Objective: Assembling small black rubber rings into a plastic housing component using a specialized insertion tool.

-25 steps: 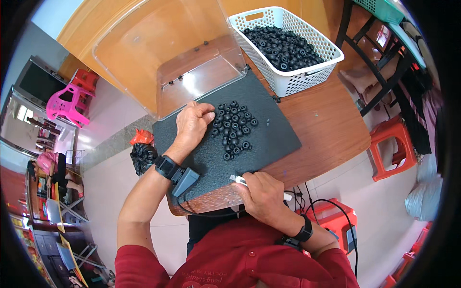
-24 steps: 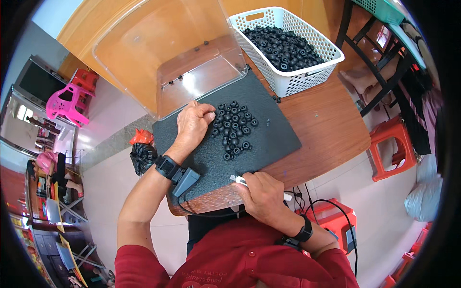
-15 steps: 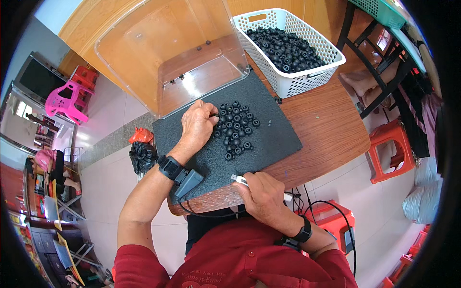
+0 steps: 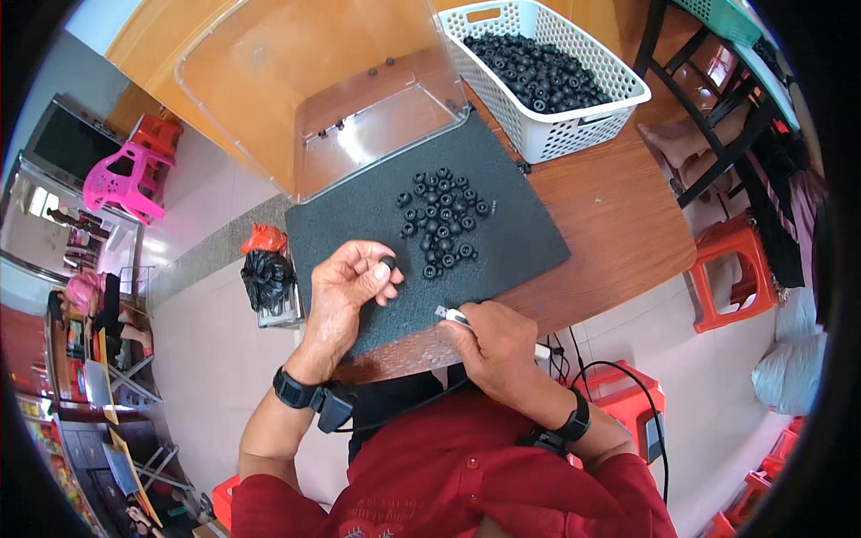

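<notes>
Between the thumb and forefinger of my left hand is one small round black rubber-like part, raised above the near left of the dark mat. My right hand is closed around a small white-handled tool, its flat metal tip pointing left toward the left hand. A loose pile of similar round black parts, several with a hole in the middle, lies on the mat beyond both hands. My right palm and fingers hide most of the tool's handle.
A clear plastic bin with a few black parts inside stands at the mat's far edge. Right of it, a white perforated basket is heaped with black parts. The wooden table ends near my body; cables and red stools are beyond it.
My left hand has drawn back from the pile toward me and now holds up one black part. My right hand stays near the table's front edge with the tool.
</notes>
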